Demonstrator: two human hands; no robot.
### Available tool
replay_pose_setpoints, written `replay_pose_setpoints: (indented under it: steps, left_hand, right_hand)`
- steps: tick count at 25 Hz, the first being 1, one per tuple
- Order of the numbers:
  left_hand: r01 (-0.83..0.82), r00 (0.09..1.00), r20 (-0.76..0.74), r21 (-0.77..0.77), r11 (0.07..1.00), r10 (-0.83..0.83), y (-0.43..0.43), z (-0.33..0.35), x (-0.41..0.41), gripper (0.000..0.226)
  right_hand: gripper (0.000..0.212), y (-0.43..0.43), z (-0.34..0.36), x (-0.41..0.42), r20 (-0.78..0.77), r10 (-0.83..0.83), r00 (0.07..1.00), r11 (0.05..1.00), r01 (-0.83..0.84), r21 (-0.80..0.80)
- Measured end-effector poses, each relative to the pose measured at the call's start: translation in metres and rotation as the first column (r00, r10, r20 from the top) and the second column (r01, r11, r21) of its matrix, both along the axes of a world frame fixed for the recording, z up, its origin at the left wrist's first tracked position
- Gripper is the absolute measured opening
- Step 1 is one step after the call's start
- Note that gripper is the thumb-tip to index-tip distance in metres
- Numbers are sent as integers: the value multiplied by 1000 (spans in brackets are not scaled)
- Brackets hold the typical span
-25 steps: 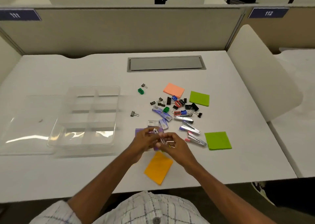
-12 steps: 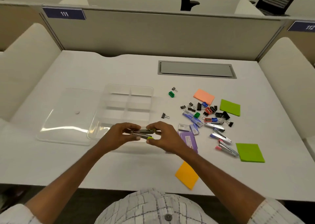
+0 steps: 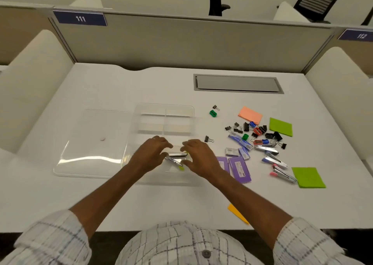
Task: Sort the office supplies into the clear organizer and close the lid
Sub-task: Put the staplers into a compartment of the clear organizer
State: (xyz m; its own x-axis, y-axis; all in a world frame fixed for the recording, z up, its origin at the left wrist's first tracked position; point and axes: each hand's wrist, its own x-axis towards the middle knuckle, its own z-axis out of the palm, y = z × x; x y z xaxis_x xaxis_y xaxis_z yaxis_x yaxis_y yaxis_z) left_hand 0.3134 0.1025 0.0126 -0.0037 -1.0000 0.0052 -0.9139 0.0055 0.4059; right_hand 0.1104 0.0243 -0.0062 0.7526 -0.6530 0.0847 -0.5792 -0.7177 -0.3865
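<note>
The fingers (image 3: 161, 143) of the left hand (image 3: 150, 155) are curled loosely and spread, and those of the right hand (image 3: 198, 157) likewise, both hands poised over the near compartment of the clear organizer (image 3: 164, 111). Between them lie two small staplers (image 3: 176, 159) with yellow-green ends, one level, the other slanted toward the near wall; the fingertips seem just off them or barely touching, though blur makes it hard to say whether either hand has a grip.

The organizer sits open on the white desk (image 3: 101, 87), its far compartments bare, and its clear lid (image 3: 90, 143) lies flat against the organizer's left side. Just right of the organizer's near corner are two purple staple boxes (image 3: 239, 169), partly behind the right wrist. Further right of the organizer are smaller staple boxes (image 3: 232, 151), more small staplers (image 3: 279, 163), a scatter of black binder clips (image 3: 238, 128) and coloured pencil sharpeners (image 3: 260, 141). One lone binder clip (image 3: 207, 139) lies close to the organizer's right wall; a green sharpener (image 3: 213, 113) sits off its far right corner. An orange-pink sticky pad (image 3: 250, 115) and two green sticky pads (image 3: 280, 126) lie well right of the organizer, and a yellow-orange pad (image 3: 237, 214) peeks from under the right forearm, nearer than the organizer
</note>
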Motion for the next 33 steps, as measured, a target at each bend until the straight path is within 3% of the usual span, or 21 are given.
replay_pose_setpoints:
  steps: [5, 8, 16, 22, 25, 28, 31, 33]
  left_hand:
    - [75, 997, -27, 15, 997, -75, 0, -12, -9, 24]
    - [114, 991, -74, -30, 993, -116, -8, -12, -27, 24]
    - [281, 956, -83, -22, 959, -282, -58, 4, -123, 47]
    - [355, 934, -84, 97, 930, -348, -87, 6, -192, 52]
    - [370, 929, -81, 137, 919, -361, -99, 3, -223, 54]
    - [384, 923, -80, 134, 914, -376, -111, -4, -248, 51]
    - [406, 914, -49, 124, 905, -403, -123, -12, -273, 50]
    - [416, 909, -37, 99, 904, -415, -133, -17, -290, 51]
  right_hand:
    - [17, 11, -6, -15, 152, -170, 974, 985, 173, -6]
    - [17, 16, -10, -42, 188, -267, 945, 963, 266, 33]
    - [40, 8, -15, -151, 74, -485, 871, 871, 473, 135]
    - [29, -1, -15, -219, 77, -574, 815, 819, 571, 55]
    - [26, -9, -23, -254, 84, -634, 769, 773, 628, 88]
    - [32, -16, -36, -289, 18, -684, 729, 726, 679, 112]
    - [42, -17, -47, -310, -89, -666, 741, 730, 672, 127]
    - [37, -18, -50, -314, -120, -641, 758, 748, 652, 125]
